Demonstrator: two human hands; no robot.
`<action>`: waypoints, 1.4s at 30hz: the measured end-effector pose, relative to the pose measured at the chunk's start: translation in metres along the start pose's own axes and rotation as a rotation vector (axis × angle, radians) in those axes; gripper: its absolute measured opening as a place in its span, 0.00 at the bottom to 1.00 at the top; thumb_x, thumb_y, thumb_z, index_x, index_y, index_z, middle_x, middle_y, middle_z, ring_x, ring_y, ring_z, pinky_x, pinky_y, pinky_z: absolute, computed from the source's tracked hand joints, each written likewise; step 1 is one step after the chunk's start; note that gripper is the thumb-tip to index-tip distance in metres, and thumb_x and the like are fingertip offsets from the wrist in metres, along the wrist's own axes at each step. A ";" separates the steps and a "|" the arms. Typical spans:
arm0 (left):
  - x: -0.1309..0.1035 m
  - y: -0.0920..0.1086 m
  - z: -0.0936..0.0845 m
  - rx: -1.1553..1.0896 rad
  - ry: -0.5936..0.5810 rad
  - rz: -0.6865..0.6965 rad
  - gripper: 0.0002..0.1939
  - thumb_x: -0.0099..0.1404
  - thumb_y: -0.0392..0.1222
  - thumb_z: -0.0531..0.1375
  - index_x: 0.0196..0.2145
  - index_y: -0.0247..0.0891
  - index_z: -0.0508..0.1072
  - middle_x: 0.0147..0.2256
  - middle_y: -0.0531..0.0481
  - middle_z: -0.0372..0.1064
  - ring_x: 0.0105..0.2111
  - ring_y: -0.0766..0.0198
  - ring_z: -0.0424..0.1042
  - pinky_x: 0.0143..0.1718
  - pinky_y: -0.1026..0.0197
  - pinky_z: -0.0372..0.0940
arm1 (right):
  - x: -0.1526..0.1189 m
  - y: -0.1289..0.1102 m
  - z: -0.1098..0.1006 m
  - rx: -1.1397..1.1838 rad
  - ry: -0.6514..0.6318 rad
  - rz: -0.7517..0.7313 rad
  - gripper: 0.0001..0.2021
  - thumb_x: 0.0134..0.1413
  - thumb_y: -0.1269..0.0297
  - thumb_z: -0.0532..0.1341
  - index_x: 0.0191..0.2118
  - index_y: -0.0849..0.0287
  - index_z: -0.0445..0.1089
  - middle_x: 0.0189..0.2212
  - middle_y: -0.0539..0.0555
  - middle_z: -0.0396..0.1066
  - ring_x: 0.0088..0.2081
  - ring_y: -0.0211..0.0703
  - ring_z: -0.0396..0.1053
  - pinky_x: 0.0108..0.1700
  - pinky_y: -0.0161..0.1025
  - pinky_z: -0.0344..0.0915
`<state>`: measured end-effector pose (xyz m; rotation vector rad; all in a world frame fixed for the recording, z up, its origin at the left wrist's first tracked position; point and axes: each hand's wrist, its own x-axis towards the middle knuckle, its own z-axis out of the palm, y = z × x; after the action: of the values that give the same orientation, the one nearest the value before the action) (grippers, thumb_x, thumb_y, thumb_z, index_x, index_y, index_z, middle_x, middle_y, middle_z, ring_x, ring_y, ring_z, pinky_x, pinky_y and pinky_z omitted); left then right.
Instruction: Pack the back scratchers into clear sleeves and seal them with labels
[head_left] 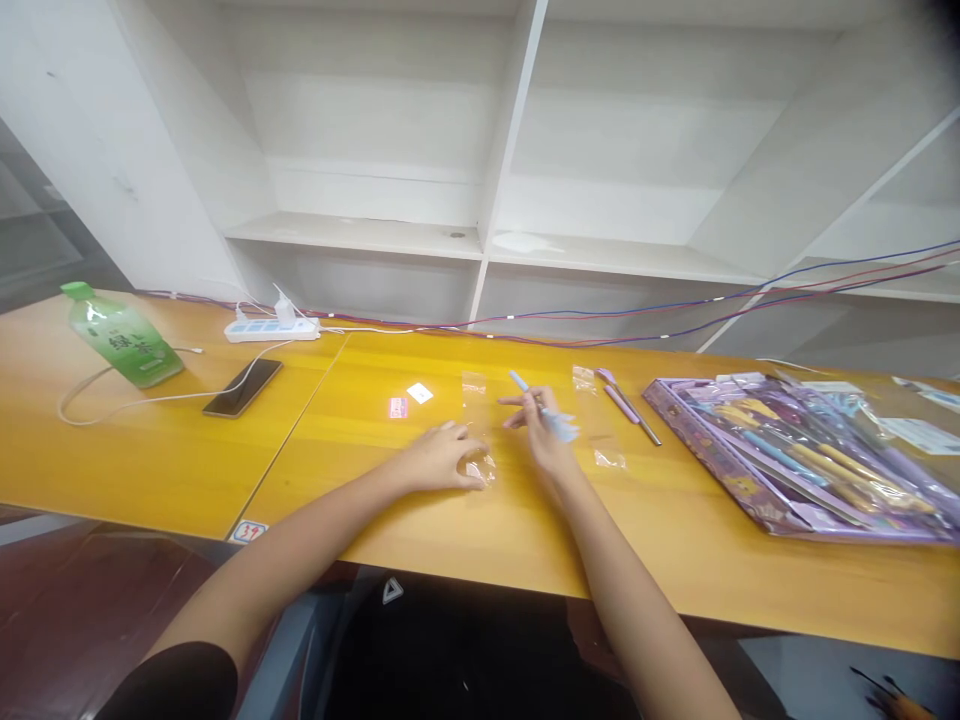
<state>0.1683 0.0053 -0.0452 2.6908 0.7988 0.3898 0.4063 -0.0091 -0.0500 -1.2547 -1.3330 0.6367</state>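
Observation:
My right hand [541,430] is closed around a light blue pen [519,381], whose tip points up and left. A pale blue, wing-like decoration [561,425] sticks out past the hand on the right. My left hand [448,458] rests on the table, thumb and fingers apart around the lower end of a narrow clear plastic sleeve [474,400]. Right of my right hand lies a second clear sleeve [600,425]. Beside that is a purple pen [626,408] with a dark, shiny barrel.
A purple patterned box [720,470] full of wrapped pens stands on the right. A pink card [397,408] and a white card [420,393] lie beyond my left hand. Further left are a phone [244,388], a power strip [271,329] and a green bottle [124,338]. Cables run along the back.

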 end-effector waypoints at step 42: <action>0.006 0.009 -0.005 0.197 0.419 0.040 0.15 0.79 0.41 0.49 0.37 0.38 0.72 0.34 0.44 0.73 0.34 0.59 0.73 0.38 0.57 0.67 | -0.027 -0.009 0.049 0.393 -0.227 0.029 0.23 0.59 0.51 0.69 0.40 0.48 0.51 0.34 0.45 0.63 0.30 0.39 0.65 0.33 0.39 0.68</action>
<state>0.1753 0.0027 -0.0366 2.8496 0.9361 0.9537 0.3519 -0.0214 -0.0613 -0.9027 -1.2943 1.0306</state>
